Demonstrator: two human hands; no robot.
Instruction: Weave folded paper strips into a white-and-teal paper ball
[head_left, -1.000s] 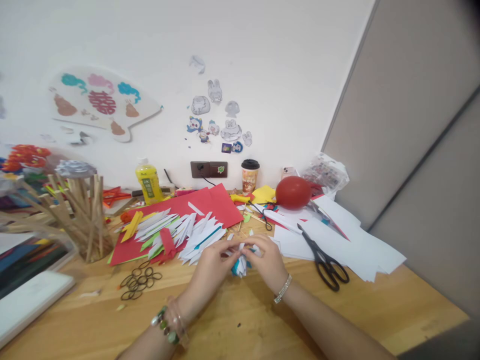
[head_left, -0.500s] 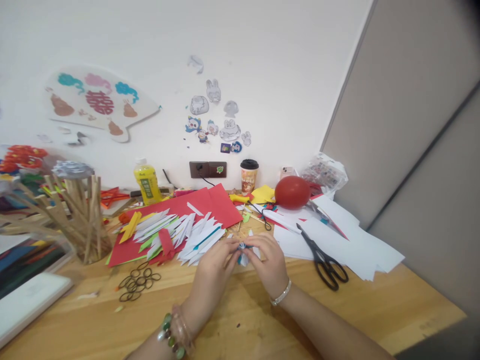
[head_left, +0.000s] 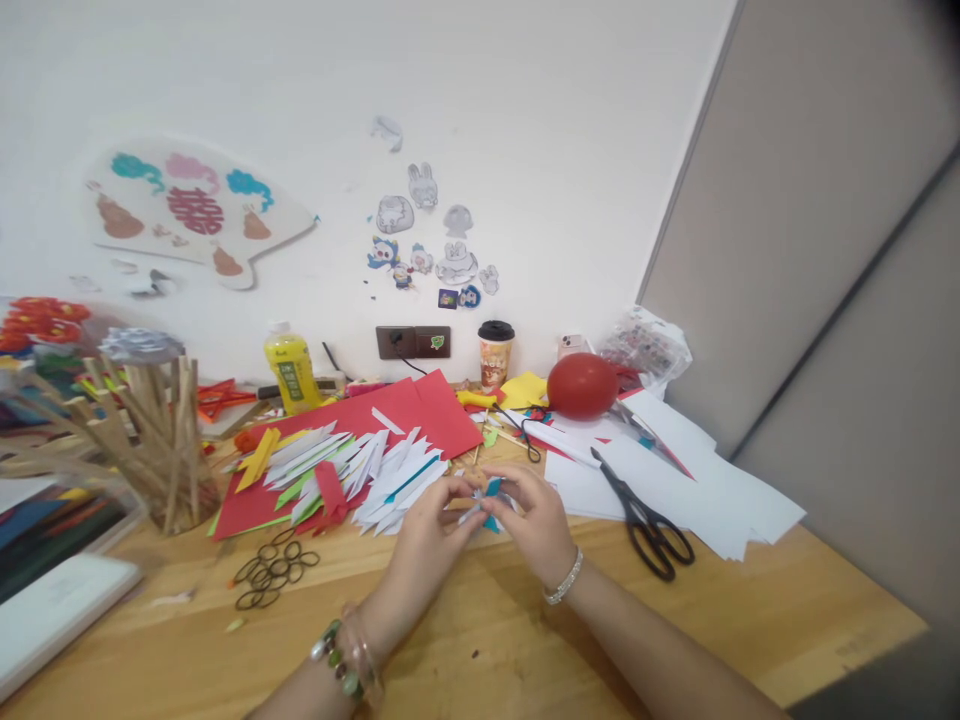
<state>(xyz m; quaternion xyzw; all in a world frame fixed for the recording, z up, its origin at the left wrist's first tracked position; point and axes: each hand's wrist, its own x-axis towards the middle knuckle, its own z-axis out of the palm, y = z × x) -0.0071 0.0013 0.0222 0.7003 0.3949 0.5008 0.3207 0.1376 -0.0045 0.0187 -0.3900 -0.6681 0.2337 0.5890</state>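
So both hands are together at the lower middle of the frame, just above the worktop (head_left: 487, 630), and that's where the little teal-and-white folded paper piece (head_left: 492, 487) is. Left hand (head_left: 430, 530) has its fingers pinched on it from the left, right hand (head_left: 537, 525) has thumb and fingers clamped on the other side. Fingers cover a good bit of it, so I can't tell its full shape.

There's a beaded bracelet (head_left: 337, 658) on the left wrist and a sparkly one (head_left: 565, 579) on the right.

Just left of center there's a messy heap of white folded strips (head_left: 401, 490), partly on red paper (head_left: 454, 412), plus a yellow folded piece (head_left: 257, 460) at its left end. Below that, lower left, a tangle of black loops (head_left: 276, 567).

Right side: black scissors (head_left: 646, 525) lying partly over white sheets (head_left: 720, 500), with a red balloon (head_left: 583, 386) behind them. Further back by the wall, a lidded paper cup (head_left: 496, 360) stands right of center and a yellow bottle (head_left: 292, 372) left of it. Wooden sticks (head_left: 161, 440) poke up from a clear container at the left.
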